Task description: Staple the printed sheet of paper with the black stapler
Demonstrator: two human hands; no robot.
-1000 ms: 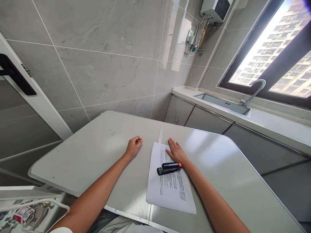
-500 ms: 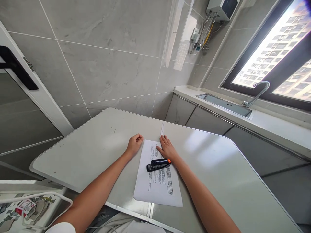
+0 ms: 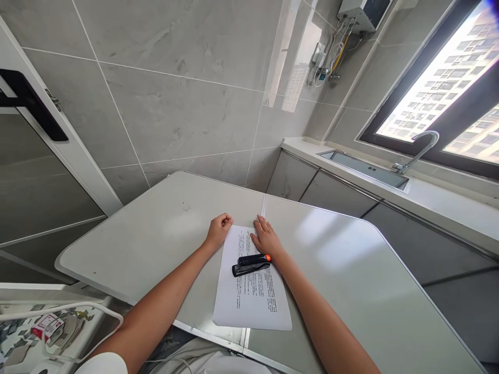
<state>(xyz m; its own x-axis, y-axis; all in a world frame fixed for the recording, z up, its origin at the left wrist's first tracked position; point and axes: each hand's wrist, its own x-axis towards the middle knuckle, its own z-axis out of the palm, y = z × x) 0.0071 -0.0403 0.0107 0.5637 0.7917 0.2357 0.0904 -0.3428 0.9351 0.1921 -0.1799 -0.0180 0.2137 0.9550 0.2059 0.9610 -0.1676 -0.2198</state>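
Note:
A printed sheet of paper (image 3: pixel 251 291) lies on the grey folding table (image 3: pixel 156 239). A black stapler with an orange tip (image 3: pixel 250 264) rests across the sheet. My right hand (image 3: pixel 265 238) lies flat, fingers stretched out, on the top right part of the sheet, just above the stapler. My left hand (image 3: pixel 219 229) is curled into a loose fist on the table, touching the sheet's top left corner, with nothing visible in it.
A tiled wall stands behind the table. A counter with a sink (image 3: pixel 362 167) and tap (image 3: pixel 419 148) runs under the window at the right. A white door with a black handle (image 3: pixel 31 104) is at the left. A wire basket (image 3: pixel 47 332) sits low left.
The sheet with the stapler on it has slid left across the table under my right hand, up to my left fist. The camera has shifted slightly.

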